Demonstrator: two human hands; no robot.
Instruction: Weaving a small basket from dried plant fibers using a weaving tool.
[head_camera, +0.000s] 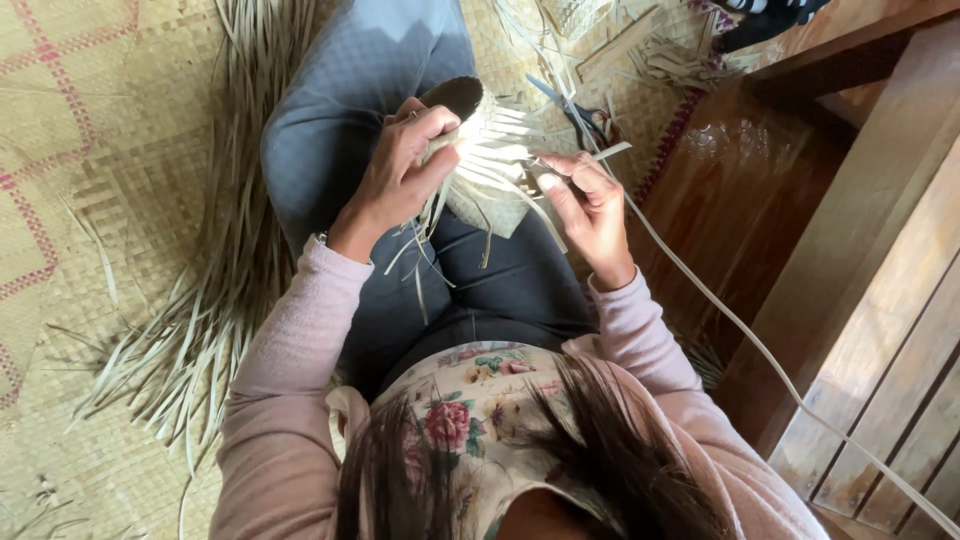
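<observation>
One woven floor mat (90, 200) covers most of the view, w/ red grid lines at the left; it serves as the work surface. On it, a big fan of loose dried leaf strips (215, 290) lies beside the person's left leg, near enough for the left arm to reach. A wooden bench (850, 280) stands at the right, w/ slats running along it.

Person sits on the mat, legs in dark trousers; the lap supports the work. The small woven basket (485, 170) sits above the knees, between both hands, its open mouth tilted away and unfinished strip ends sticking out toward the right.

One long strip (760, 350) runs from the basket area diag. to the lower right corner, past the bench.

Left hand (400, 170): fingers wrapped and clamped on the basket rim, thumb pressing on top; prob. to steady the body. Right hand (585, 205): thumb and forefinger pinched together on a thin strip end just beside the basket wall; other fingers curled loosely.

Scissors (590, 120), dark-handled, lie on the mat beyond the basket, among offcuts.
</observation>
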